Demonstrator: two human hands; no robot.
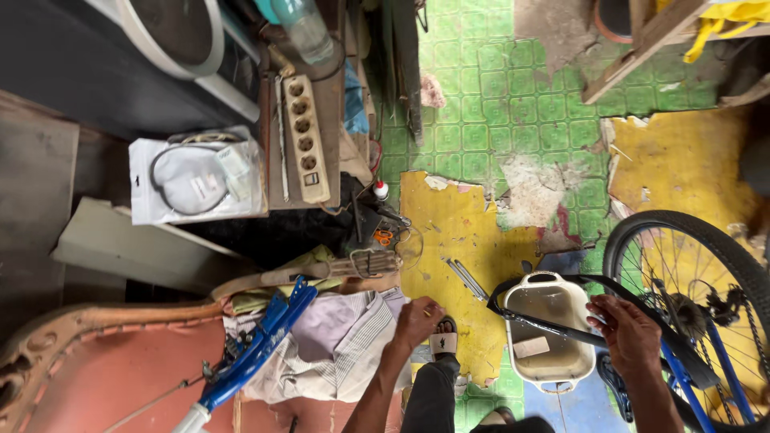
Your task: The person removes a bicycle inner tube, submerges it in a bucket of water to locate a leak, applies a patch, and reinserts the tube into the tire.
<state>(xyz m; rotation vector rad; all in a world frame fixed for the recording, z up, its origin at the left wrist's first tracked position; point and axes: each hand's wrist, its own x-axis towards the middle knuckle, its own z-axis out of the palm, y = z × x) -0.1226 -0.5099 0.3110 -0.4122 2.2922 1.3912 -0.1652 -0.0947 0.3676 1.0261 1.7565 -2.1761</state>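
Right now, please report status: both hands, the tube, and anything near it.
Right hand fingers closed on black inner tube. Left hand on striped cloth, holds nothing visible. Tube lies across cream basin; bicycle wheel close right.

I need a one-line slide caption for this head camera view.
Right hand holds a black inner tube over a cream basin; left hand touches cloth.

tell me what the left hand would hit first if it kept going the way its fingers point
The left hand points up-frame over the yellow floor patch. Judging roughly, it would first meet the tangle of small tools beside the wooden piece; depth is unclear.
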